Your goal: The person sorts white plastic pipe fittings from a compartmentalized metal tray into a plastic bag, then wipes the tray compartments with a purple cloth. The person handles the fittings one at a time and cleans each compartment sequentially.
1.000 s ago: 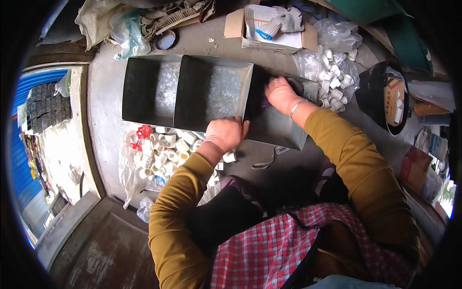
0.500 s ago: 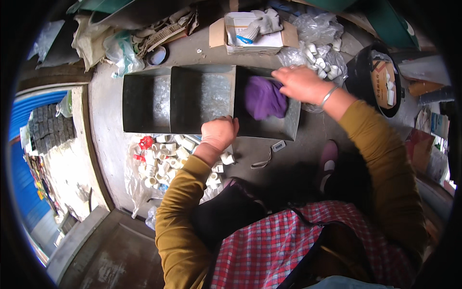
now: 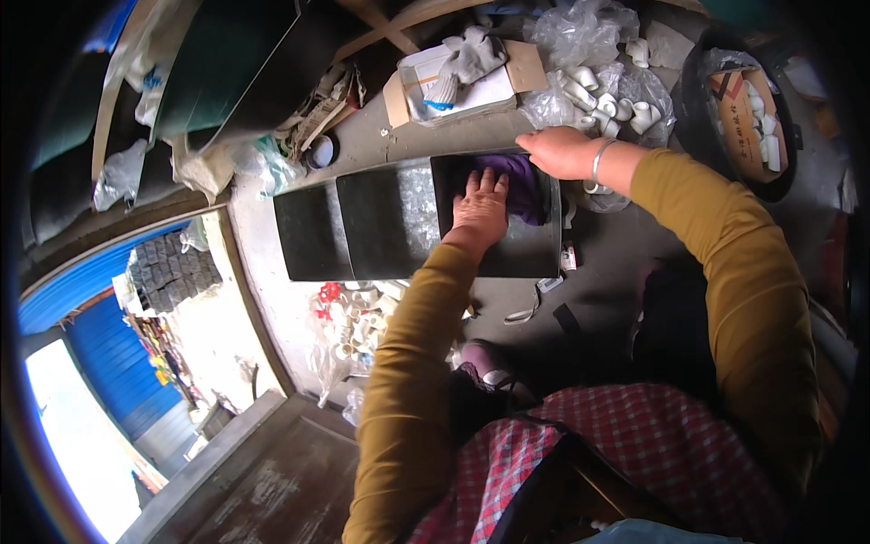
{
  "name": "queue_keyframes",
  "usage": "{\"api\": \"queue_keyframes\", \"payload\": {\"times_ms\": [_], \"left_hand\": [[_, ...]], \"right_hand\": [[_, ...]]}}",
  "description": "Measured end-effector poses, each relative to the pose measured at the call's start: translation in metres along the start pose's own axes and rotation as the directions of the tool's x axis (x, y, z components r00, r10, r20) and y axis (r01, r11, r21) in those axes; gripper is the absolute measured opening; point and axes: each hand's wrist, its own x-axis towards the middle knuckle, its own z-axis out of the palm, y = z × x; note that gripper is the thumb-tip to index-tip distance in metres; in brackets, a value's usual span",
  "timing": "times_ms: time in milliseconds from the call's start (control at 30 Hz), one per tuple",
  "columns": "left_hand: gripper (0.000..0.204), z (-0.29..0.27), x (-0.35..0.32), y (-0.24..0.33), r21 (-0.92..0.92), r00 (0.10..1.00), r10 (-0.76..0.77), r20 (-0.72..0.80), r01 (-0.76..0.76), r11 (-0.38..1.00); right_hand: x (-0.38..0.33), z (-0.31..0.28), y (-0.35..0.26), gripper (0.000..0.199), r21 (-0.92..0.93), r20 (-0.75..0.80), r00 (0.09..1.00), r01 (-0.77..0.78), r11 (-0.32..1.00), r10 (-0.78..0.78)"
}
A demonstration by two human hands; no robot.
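Note:
A long dark metal box (image 3: 313,238) with three compartments lies on the floor before me. Crumpled purple cloth (image 3: 523,189) fills part of its right-hand compartment. My left hand (image 3: 480,213) reaches over the near wall, its fingers spread and laid flat against the cloth's left side. At the far right corner my right hand (image 3: 564,152) is closed over the box's rim, thumb side toward the cloth; its fingertips are partly hidden. Bare metal shows in the middle and left compartments.
White plastic pipe fittings (image 3: 362,328) with red pieces lie on plastic near the box. More fittings (image 3: 616,109) sit in clear bags beyond it. An open carton (image 3: 417,86) carries grey gloves (image 3: 473,56). A black tub (image 3: 693,100) holds a brown carton (image 3: 739,136).
My left hand has left the box's near rim and moved onto the cloth. My right hand has come off the cloth to the far right corner. The view has shifted.

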Motion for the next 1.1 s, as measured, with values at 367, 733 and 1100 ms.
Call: {"api": "queue_keyframes", "payload": {"times_ms": [367,733,1100], "left_hand": [[0.090,0.030,0.065,-0.003,-0.701,0.729,-0.655,0.198,0.573,0.425],[0.085,0.015,0.057,0.054,-0.087,0.919,-0.345,0.189,0.365,0.927],[0.045,0.011,0.035,0.049,0.085,0.905,0.209,0.370,-0.257,0.963]], "right_hand": [[0.014,0.009,0.014,0.017,0.019,-0.004,0.996,0.089,0.996,-0.088],[0.021,0.027,0.026,0.013,0.122,-0.150,0.970,0.209,0.970,-0.190],[0.013,0.014,0.015,0.016,0.032,-0.031,0.998,0.061,0.998,-0.060]]}}
